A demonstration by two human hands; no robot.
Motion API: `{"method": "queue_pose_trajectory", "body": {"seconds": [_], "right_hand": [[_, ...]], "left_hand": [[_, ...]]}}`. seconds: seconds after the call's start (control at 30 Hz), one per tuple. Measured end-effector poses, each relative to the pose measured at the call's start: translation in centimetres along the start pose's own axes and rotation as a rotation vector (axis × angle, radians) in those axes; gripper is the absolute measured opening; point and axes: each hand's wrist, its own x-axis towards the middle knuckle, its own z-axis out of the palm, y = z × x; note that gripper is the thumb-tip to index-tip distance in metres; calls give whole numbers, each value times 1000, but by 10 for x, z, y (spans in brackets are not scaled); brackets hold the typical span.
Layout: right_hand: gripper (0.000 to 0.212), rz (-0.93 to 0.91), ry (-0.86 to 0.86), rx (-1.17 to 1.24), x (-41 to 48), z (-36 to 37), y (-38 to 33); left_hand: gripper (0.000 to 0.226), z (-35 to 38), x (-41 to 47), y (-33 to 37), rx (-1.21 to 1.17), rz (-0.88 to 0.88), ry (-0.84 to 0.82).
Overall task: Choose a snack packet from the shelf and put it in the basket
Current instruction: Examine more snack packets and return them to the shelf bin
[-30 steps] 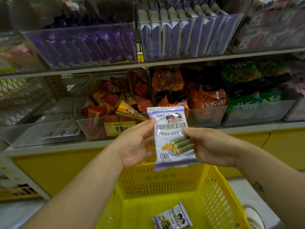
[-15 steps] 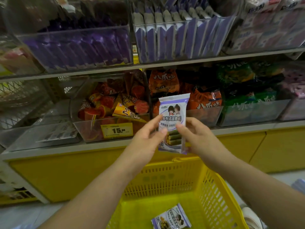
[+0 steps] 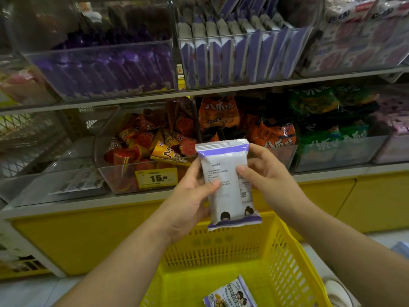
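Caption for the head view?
Left hand and right hand hold a snack packet above a yellow basket containing another packet.

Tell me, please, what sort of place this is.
Probably a shop's snack aisle: clear plastic shelf bins full of packets, a yellow price label, and a yellow perforated plastic basket.

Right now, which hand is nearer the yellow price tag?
Left. The left hand is just right of the price tag; the right hand is beyond the snack packet.

White-purple snack packet [image 3: 228, 191] upright, back side facing camera, above yellow basket [image 3: 287, 258] far rim; second packet [image 3: 230, 295] flat on basket floor.
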Motion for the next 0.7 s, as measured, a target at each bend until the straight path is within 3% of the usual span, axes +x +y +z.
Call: {"method": "queue_pose_trajectory", "body": {"seconds": [0.1,0.23,0.37,0.43,0.5,0.63,0.7], "right_hand": [[43,-64,-1,-79,-2,1,-2],[51,-53,-61,-68,-1,-2,-8],[44,237,-328,36,-1,-14,-15],[32,370,-355,71,-1,-14,-12],[26,416,-299,100,-1,-12,-9],[26,402,-174,92,-1,-10,-6],[30,375,-133,76,-1,-9,-6]], "left_hand": [[53,-1,3,-3,48,77,93],[50,0,4,-4,55,84,100],[57,-4,6,4,-25,87,210],[70,-7,7,6,-20,79,286],[72,-7,6,7,107,71,316],[71,0,2,2,642,102,247],[74,4,-2,-2,778,134,234]]}}
